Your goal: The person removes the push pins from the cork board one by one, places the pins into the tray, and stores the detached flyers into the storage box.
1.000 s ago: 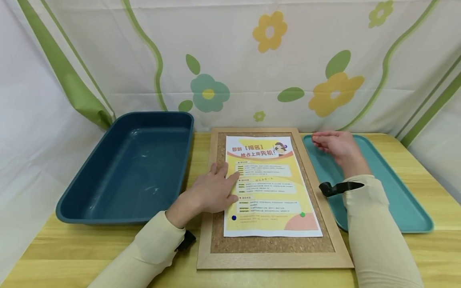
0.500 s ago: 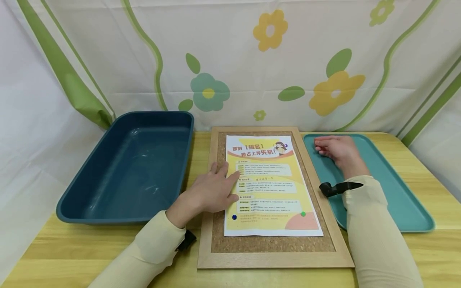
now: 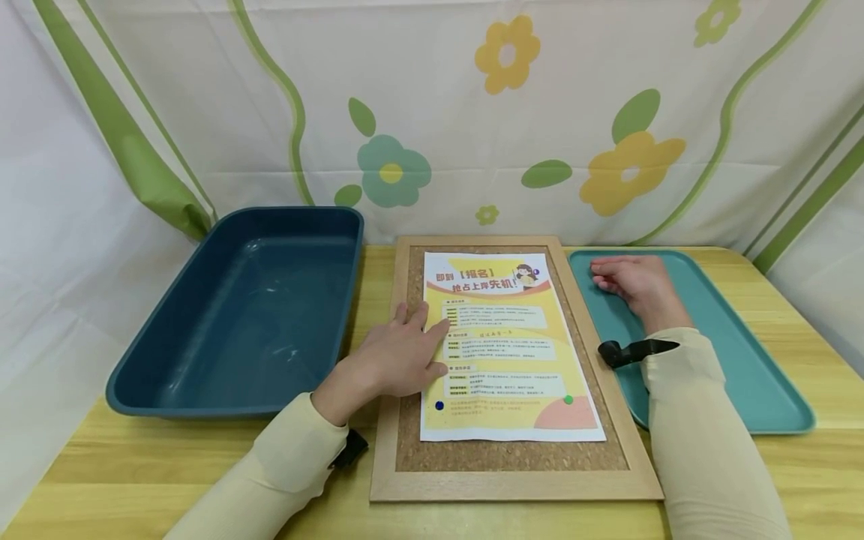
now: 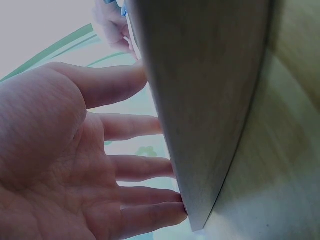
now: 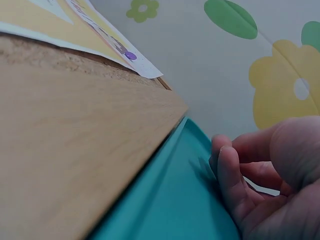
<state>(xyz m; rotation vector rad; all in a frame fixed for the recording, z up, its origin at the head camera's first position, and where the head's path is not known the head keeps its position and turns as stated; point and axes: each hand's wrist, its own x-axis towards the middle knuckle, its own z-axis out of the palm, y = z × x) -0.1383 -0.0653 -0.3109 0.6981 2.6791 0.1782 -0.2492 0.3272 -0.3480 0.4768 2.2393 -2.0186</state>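
Note:
A yellow printed poster (image 3: 499, 416) lies on a wood-framed cork board (image 3: 520, 486). Push pins show on it: blue (image 3: 439, 406) at bottom left, green (image 3: 568, 400) at bottom right, purple (image 3: 536, 271) at top right. My left hand (image 3: 401, 356) spreads over the board's left side, fingertips at the poster's edge; in the left wrist view its fingers (image 4: 135, 127) reach past the frame's edge. Over the far left corner of the teal tray (image 3: 736, 360), my right hand (image 3: 637, 285) has curled fingers with the thumb near the fingertips; I cannot tell whether they pinch something small.
A deep dark blue basin (image 3: 236, 322) stands left of the board on the wooden table (image 3: 121, 465). Behind everything hangs a white curtain (image 3: 445, 90) with flowers. The tray's left rim lies right along the board's right edge.
My right hand has drawn slightly toward me and right at the tray's far corner, its fingers curling lower, then stayed there. My left hand has kept its place on the board.

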